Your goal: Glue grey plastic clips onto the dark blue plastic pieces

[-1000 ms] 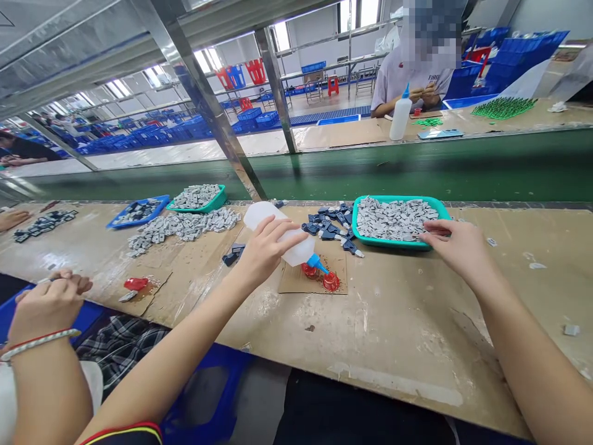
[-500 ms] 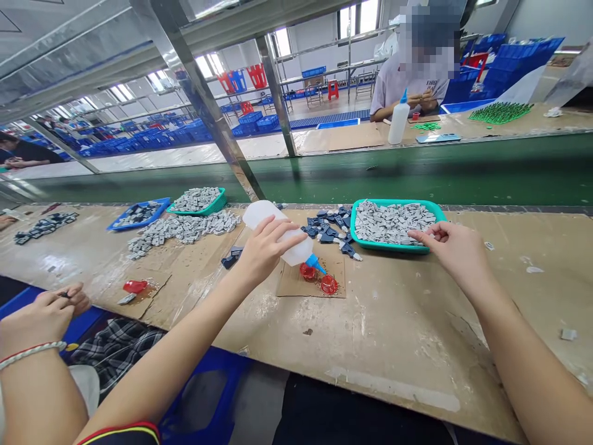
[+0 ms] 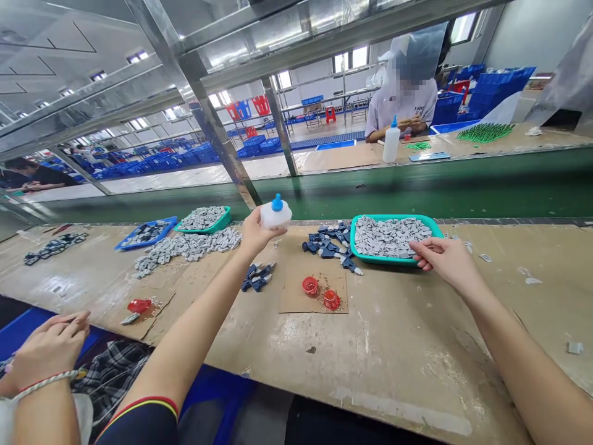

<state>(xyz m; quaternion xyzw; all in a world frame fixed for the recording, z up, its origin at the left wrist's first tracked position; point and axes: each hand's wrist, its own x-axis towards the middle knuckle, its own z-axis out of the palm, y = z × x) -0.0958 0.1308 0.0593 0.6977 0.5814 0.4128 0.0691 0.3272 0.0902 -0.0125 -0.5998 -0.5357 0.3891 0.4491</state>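
My left hand (image 3: 257, 233) is wrapped round a white squeeze bottle (image 3: 274, 216) with a blue nozzle cap, held up above the table with the nozzle upward. Two small red cups (image 3: 310, 285) sit below it on a square of cardboard (image 3: 291, 303). My right hand (image 3: 438, 254) is at the right edge of a green tray (image 3: 393, 262) full of small grey parts (image 3: 386, 236). Its thumb and fingers are pinched together; whatever they hold, if anything, is too small to make out. Dark blue parts with pale tips (image 3: 327, 242) lie left of the tray.
Grey parts (image 3: 192, 246) are heaped at the left beside another green tray (image 3: 226, 217) and a blue tray (image 3: 162, 232). A co-worker's hands (image 3: 53, 343) are at the lower left. Behind the green conveyor belt (image 3: 333, 194) sits a person, near a second bottle (image 3: 391, 145).
My left hand has lifted the bottle away from the red cups and turned it from nozzle-down to nozzle-up. My right hand stays at the tray's edge. The view has tilted upward slightly.
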